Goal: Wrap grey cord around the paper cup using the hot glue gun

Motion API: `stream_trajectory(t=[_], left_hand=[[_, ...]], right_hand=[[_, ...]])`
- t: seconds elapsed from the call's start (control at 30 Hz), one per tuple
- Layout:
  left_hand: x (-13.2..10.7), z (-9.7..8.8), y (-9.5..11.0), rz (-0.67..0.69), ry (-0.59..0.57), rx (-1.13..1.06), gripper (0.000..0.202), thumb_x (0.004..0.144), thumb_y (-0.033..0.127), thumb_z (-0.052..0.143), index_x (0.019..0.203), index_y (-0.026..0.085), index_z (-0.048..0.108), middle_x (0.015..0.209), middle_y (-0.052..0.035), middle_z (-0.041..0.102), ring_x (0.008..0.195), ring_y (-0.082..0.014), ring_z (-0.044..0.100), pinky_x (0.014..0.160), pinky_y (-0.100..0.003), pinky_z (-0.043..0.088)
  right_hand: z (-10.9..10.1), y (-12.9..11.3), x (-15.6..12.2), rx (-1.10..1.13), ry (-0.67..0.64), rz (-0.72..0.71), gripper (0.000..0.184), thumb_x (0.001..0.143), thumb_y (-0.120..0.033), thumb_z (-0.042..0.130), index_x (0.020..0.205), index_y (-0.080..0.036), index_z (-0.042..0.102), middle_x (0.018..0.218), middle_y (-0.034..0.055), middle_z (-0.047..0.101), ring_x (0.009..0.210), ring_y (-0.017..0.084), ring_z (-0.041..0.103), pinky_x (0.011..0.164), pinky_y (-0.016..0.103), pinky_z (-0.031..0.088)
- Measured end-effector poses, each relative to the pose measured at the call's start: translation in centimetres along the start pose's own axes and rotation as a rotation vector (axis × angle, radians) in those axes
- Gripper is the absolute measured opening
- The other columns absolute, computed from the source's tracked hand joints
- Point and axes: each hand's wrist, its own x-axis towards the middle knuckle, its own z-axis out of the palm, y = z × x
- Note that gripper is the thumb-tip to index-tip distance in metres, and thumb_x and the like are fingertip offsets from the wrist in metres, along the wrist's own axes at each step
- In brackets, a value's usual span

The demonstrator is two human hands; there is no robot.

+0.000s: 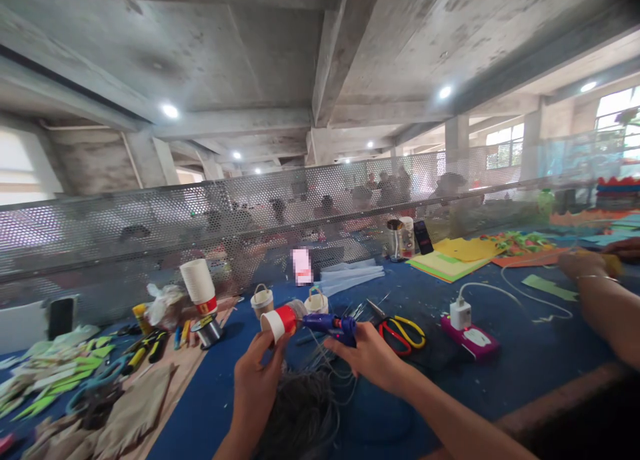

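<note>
My left hand point(259, 373) is closed around a white paper cup point(273, 325) with a red band, tipped on its side with its opening toward the left. A blue hot glue gun point(327, 323) is gripped in my right hand point(377, 361), its nozzle at the cup's red side; whether it touches, I cannot tell. Behind them stand two small cups with handles, a left one point(262, 303) and a right one point(316, 304), the latter partly hidden. Scissors with red and yellow handles point(403, 333) lie beyond my right hand.
Stacked paper cups point(197, 280) stand on the left by a wire spool point(208, 331), cutters point(145, 352) and brown cloth point(135, 413). A purple power strip point(470, 340) lies right, near another person's arm point(607, 313). Coloured sheets point(450, 263) lie before a perforated metal screen point(240, 237).
</note>
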Motion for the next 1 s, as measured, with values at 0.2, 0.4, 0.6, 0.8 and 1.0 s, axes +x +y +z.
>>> stream_trajectory(t=[0.2,0.4,0.6,0.8,1.0], left_hand=[[0.15,-0.03,0.43,-0.087,0.013,-0.036,0.036,0.083,0.046,0.063,0.095,0.014,0.074,0.086,-0.0012,0.073,0.079,-0.02,0.064,0.073,-0.023,0.048],[0.2,-0.12,0.53,-0.146,-0.001,-0.086,0.04,0.082,0.047,0.064,0.1,0.013,0.073,0.093,-0.003,0.075,0.087,-0.0229,0.065,0.079,-0.026,0.049],[0.07,-0.26,0.52,-0.2,-0.021,-0.1,0.044,0.082,0.049,0.063,0.103,0.012,0.073,0.092,-0.0032,0.075,0.085,-0.0231,0.064,0.075,-0.027,0.048],[0.19,-0.18,0.61,-0.217,-0.037,-0.151,0.044,0.083,0.047,0.063,0.108,0.012,0.072,0.094,-0.0032,0.075,0.09,-0.0239,0.065,0.081,-0.028,0.048],[0.14,-0.2,0.87,-0.182,-0.026,-0.13,0.041,0.081,0.046,0.065,0.104,0.013,0.074,0.091,-0.0023,0.075,0.084,-0.0225,0.064,0.073,-0.025,0.048]], right_hand=[[0.03,0.33,0.09,-0.02,-0.013,-0.001,0.04,0.085,-0.053,0.062,0.098,-0.016,0.068,0.053,-0.007,0.045,0.038,0.007,0.042,0.037,0.018,0.036],[-0.08,0.13,0.02,-0.011,-0.036,-0.006,0.04,0.085,-0.052,0.062,0.098,-0.015,0.068,0.053,-0.0069,0.044,0.038,0.007,0.043,0.037,0.018,0.036],[0.06,0.26,0.04,0.006,-0.029,-0.015,0.04,0.085,-0.053,0.063,0.1,-0.016,0.067,0.057,-0.006,0.046,0.039,0.007,0.043,0.036,0.017,0.037],[0.09,0.4,0.13,0.004,-0.03,-0.011,0.04,0.085,-0.053,0.063,0.099,-0.016,0.067,0.055,-0.0063,0.047,0.038,0.007,0.042,0.035,0.018,0.036],[-0.17,-0.29,-0.03,0.001,-0.011,-0.022,0.038,0.085,-0.051,0.063,0.098,-0.016,0.068,0.052,-0.0069,0.044,0.038,0.008,0.044,0.037,0.019,0.037]])
